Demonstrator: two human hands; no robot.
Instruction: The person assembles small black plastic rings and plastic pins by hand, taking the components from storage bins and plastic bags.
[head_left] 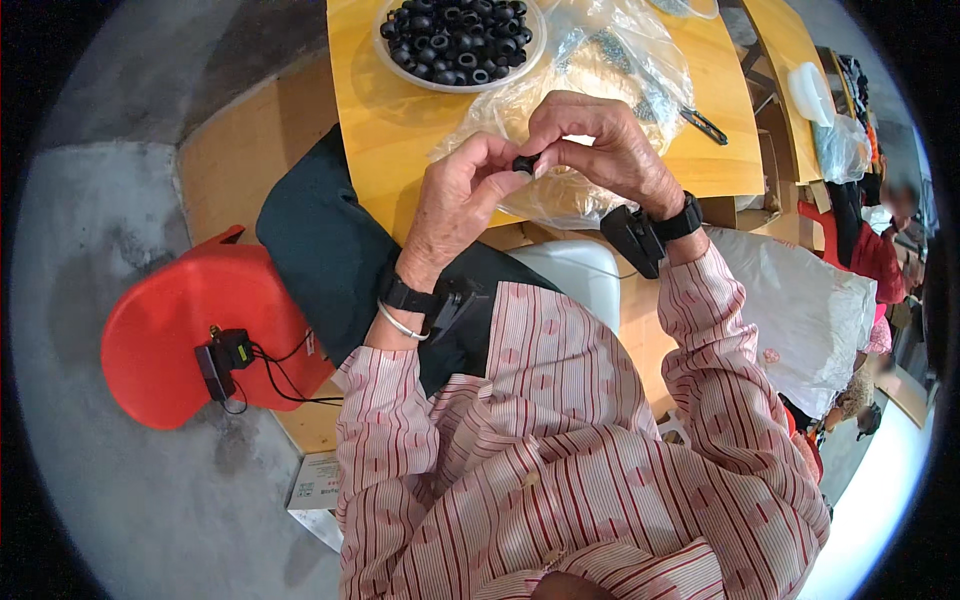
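Note:
Above the near edge of the yellow table, my two hands meet at a small black rounded piece (524, 163). My left hand (452, 198) pinches it between thumb and fingertips. The thumb and forefinger of my right hand (604, 152) are pressed together at the piece's right side; anything tiny between them is too small to name. Beyond my left hand stands a round, pale plastic bowl (388, 62) heaped with black hollow pieces (458, 38) that look similar. Under and behind my right hand lies a clear plastic bag (655, 45) with small shiny bits in it.
A black tool with a looped handle (705, 126) lies on the yellow table (725, 165), right of the bag. A red stool (190, 310) carrying a black device and cables is at left. A white sack (800, 310) stands at right, and people are farther off.

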